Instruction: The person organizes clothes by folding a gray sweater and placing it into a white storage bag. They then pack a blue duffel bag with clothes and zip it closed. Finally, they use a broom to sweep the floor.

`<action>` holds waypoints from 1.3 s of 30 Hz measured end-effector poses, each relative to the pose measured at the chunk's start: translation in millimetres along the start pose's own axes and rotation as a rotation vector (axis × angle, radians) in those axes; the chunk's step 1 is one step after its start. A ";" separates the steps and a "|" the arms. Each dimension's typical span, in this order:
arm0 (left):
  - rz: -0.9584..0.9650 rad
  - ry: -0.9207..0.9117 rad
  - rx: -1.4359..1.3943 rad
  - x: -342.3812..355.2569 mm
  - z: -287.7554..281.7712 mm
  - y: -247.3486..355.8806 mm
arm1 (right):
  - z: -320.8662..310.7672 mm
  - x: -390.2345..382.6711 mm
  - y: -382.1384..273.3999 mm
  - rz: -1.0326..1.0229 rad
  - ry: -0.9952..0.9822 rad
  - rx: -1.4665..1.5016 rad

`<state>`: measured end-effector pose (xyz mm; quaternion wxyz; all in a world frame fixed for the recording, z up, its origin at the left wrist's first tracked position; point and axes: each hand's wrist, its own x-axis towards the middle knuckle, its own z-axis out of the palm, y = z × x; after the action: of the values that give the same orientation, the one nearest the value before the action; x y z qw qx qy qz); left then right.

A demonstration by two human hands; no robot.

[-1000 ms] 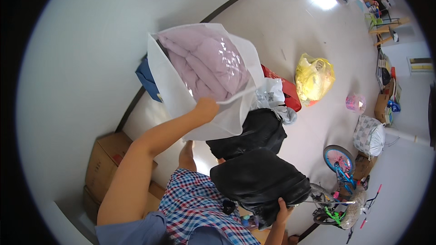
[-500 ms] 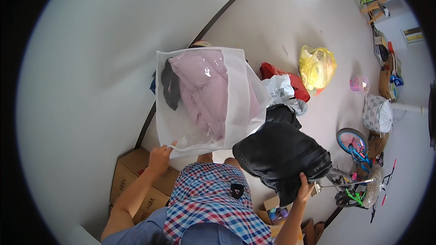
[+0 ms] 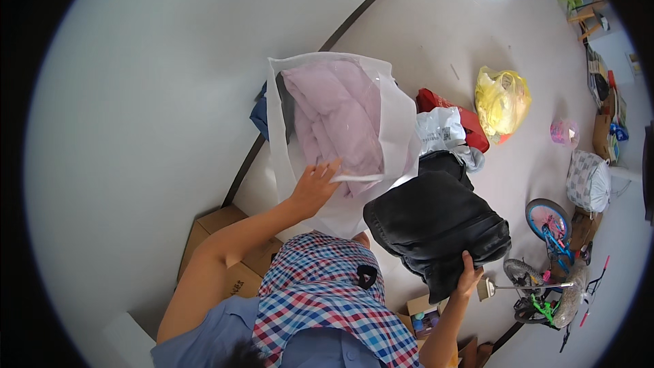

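A white storage bag (image 3: pixel 403 119) with a pale pink padded garment (image 3: pixel 337 109) in it stands in front of me. My left hand (image 3: pixel 317 187) is at its mouth, its fingers closed by the white edging, which they appear to grip. Farther inside, a dark grey piece of cloth (image 3: pixel 285 105) lies along the left side of the pink one. Folded black trousers (image 3: pixel 432 221) hang from my right hand (image 3: pixel 469 276), with the thumb on top and the other fingers hidden beneath. The trousers are beside the bag, to its right.
Beyond the trousers lie a black item (image 3: pixel 446 163), a white plastic bag (image 3: pixel 439 128), a red bag (image 3: pixel 473 128) and a yellow plastic bag (image 3: pixel 503 101). Cardboard boxes (image 3: pixel 228 252) stand left by the wall. Bicycles (image 3: pixel 545 286) are at the right.
My left hand has moved right and up from the bag's lower left corner to the middle of its mouth. The bag gapes wider, showing the pink garment directly. My right hand still holds the trousers.
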<state>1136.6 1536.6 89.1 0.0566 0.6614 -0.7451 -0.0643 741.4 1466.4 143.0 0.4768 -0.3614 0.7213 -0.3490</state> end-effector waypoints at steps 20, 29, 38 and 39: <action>-0.517 0.310 -0.444 40.5 -79.8 -23.2 | 125.4 62.8 -19.5 -0.006 -0.263 0.253; -0.336 0.226 -0.400 32.6 -66.0 -5.7 | 301.2 59.7 21.0 -0.099 -0.666 -0.559; -0.321 0.308 -0.266 30.2 -71.1 -15.6 | 393.5 10.0 19.2 -0.200 -1.171 -0.080; -0.382 0.313 -0.295 26.6 -68.1 -23.8 | 408.7 22.2 32.2 -0.171 -1.127 -0.163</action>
<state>1168.2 1506.1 152.1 0.2534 0.7762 -0.5720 -0.0789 1113.2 1398.5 -17.3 0.7284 -0.5840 0.3485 -0.0830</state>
